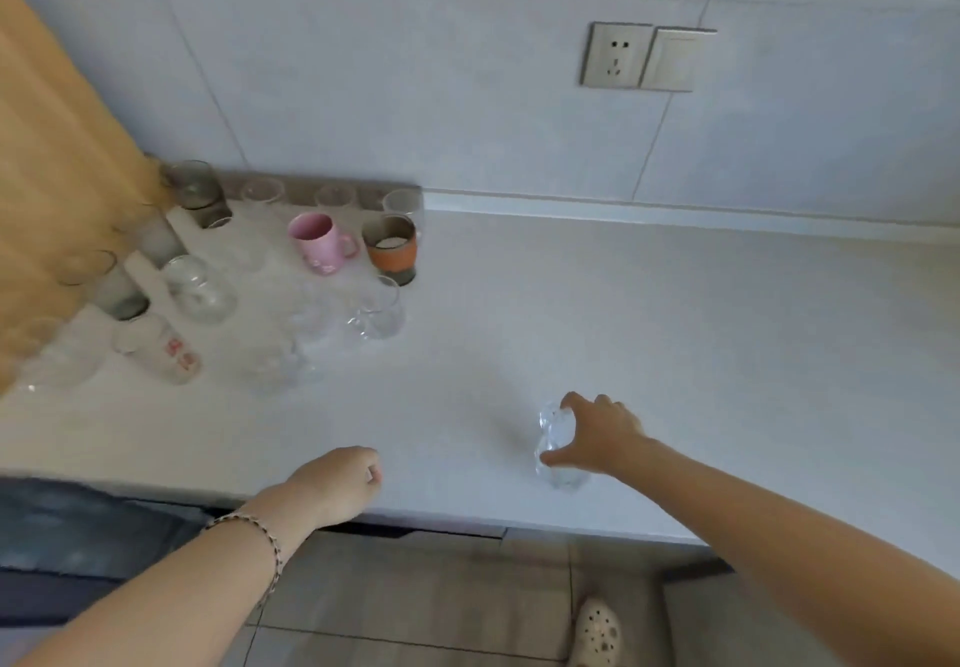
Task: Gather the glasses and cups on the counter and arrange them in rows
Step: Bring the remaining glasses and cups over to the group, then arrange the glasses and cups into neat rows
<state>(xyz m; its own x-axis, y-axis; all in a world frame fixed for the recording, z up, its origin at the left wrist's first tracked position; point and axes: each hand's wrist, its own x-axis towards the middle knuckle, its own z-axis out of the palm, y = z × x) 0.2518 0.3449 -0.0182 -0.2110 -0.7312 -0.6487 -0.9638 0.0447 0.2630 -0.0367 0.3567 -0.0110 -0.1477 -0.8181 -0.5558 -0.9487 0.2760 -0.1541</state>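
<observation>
Right hand [602,437] has its grip on a small clear glass [562,476], lower middle-right of the frame. The thumb is on the near side and the fingers are curled over the far side near the rim, so it's wrapped around the glass, not just touching it. The glass looks like it's sitting on the bench [675,328], close to the front edge, but it's pretty blurry so I can't swear the base is down.

Left hand [337,484] is over the front edge of the bench, lower middle. Its fingers are tucked under into a fist with nothing in it, and there's a beaded bracelet [249,531] on that wrist.

The rest of the glassware is bunched up at the left of the frame, well apart from the held glass:
- a pink mug [317,240]
- just right of it, a glass with an orange sleeve [390,250]
- a clear tumbler [376,310] in front of those
- a smoky grey glass [195,190] at the back
- a white cup with red print [166,354] lying on its side
- several more clear ones, too washed out to count

The bench is pale, almost white. Behind it is a light tiled wall [415,94] with a socket [615,55] and a switch [672,59] side by side, upper right. There's a wooden panel [52,146] along the left edge. At the bottom you can see grey floor [415,588] and a spotted shoe [597,632].
</observation>
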